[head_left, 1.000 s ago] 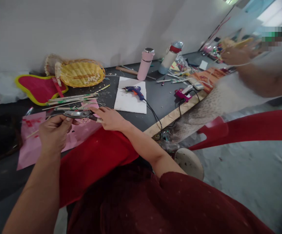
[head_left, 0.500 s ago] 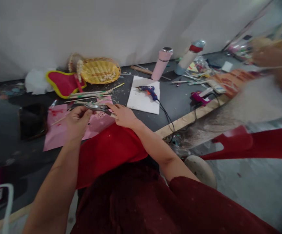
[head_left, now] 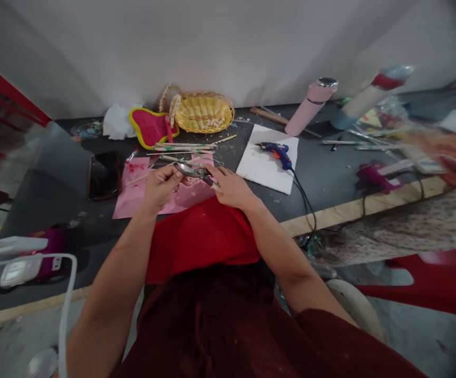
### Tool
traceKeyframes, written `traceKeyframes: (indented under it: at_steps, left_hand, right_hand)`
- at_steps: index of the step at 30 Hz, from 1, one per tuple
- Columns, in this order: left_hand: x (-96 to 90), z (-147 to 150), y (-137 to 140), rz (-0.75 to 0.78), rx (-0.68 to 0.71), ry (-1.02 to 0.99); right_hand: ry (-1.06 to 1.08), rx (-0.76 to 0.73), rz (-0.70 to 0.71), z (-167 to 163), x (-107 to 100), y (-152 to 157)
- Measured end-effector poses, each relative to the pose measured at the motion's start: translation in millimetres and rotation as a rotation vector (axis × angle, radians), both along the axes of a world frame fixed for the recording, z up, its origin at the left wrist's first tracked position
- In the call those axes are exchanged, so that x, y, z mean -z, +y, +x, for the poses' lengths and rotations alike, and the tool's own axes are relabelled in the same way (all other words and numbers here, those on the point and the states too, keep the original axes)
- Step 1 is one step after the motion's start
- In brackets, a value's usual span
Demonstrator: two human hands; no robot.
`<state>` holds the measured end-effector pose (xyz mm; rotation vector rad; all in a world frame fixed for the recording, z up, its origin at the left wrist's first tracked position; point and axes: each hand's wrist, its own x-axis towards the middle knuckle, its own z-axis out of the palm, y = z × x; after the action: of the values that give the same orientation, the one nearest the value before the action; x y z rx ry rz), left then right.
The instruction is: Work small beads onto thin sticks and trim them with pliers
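Observation:
My right hand [head_left: 234, 189] is closed around the handles of a pair of pruning shears [head_left: 190, 169], whose curved blade points left. Close by the blade tip, my left hand [head_left: 160, 186] is pinched; whatever sits between its fingertips is too small to make out. Both hands are above a pink sheet [head_left: 127, 202] that lies on the dark table. Just beyond them is a bundle of thin sticks [head_left: 188, 147] with green-marked wrapping. Red cloth [head_left: 204, 236] covers my lap under the hands.
A blue glue gun [head_left: 277, 152] rests on a white board [head_left: 251, 165], its cord trailing over the edge. Behind stand a yellow wicker basket [head_left: 184, 118], a pink bottle [head_left: 309, 107] and a red, yellow-edged shape [head_left: 151, 128]. A phone [head_left: 104, 176] lies left.
The view has swung left, so the table's things appear farther right and its left end shows. My hands keep the same hold near the shears.

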<state>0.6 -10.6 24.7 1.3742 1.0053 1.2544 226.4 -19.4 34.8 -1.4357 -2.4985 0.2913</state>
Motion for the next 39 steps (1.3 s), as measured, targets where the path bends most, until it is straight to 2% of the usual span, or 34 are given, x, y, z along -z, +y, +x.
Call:
traceKeyframes:
  at_steps: [9,15,19,24,29,34,39]
  left_hand:
    - [-0.9,4,0,-0.001,-0.081,0.035]
    - [-1.0,8,-3,0.094,-0.092,0.067]
    - [-2.5,5,-2,0.124,-0.111,0.077]
    - [-0.3,5,0,0.113,-0.216,0.287]
    - [9.3,10,-1,0.198,-0.195,0.555]
    - [17.3,9,1,0.225,-0.220,0.725]
    - [20.2,7,2,0.203,-0.293,0.797]
  right_hand:
    - [-0.026,0.067,0.031,-4,4,-1]
    - [0.027,-0.041,-0.023,4,3,2]
    - [0.020,-0.032,-0.009,3,-2,-1]
    - [0.095,0.164,0.017,7,4,6]
    - [0.128,0.365,-0.020,16,16,19]
    - [0.044,0.439,-0.016,18,19,21]
    - [-0.018,0.454,-0.008,13,18,14]
